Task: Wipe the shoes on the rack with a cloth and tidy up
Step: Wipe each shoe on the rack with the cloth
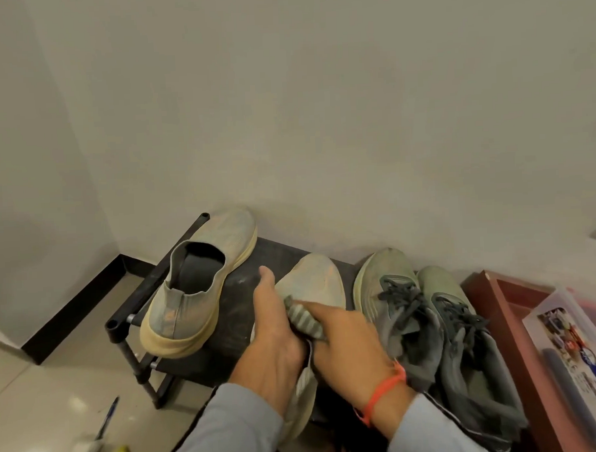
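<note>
On the black shoe rack a dusty beige slip-on shoe stands at the left. Its mate lies in the middle, toe toward the wall. My left hand grips this middle shoe along its left side, thumb pointing up. My right hand, with an orange band at the wrist, holds a grey striped cloth and presses it on the shoe's upper. A pair of grey-green laced sneakers sits on the right of the rack.
A reddish-brown wooden box stands right of the rack, with a clear plastic case inside. The wall is close behind. A blue pen and small items lie on the tiled floor at lower left.
</note>
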